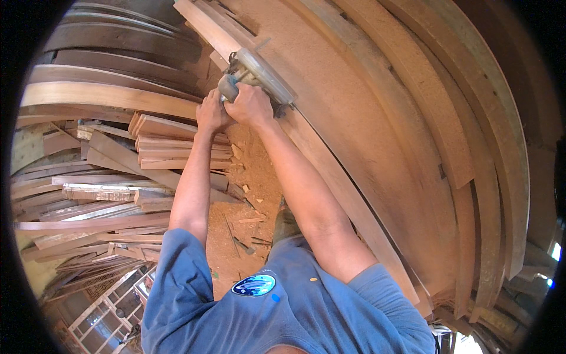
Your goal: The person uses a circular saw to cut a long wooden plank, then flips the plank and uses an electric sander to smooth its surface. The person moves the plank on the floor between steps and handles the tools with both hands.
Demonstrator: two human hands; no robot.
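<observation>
Wood workshop: one saw (259, 74) on one wide board (371, 141)

That single wide board fills the middle and upper right of the frame, its face dusted brown. Beyond it, along the right, lie at least three long planks (495, 118), bent by the lens. One big pile of loose boards (94, 212) takes up the left, too many to count. One blue shirt (330, 312) spans the bottom. Two bare forearms reach up from it.

One narrow strip of wood (336, 171) runs down toward the lower right, with one dark slit (348, 168) between it and the wide board. One stack of short boards (177, 147), at least four, sits left of center, and one pale frame with bars (106, 318) stands at lower left.

The saw is at upper center, at the top end of the slit. Two hands are at it: the right hand (252, 106) is curled around its handle; the left hand (211, 112) is bent in close beside, against the saw, but what its fingers hold is hidden. One oval badge (253, 285) marks the shirt. Sawdust (221, 224) and scattered wood chips, uncounted, cover the floor at center.
</observation>
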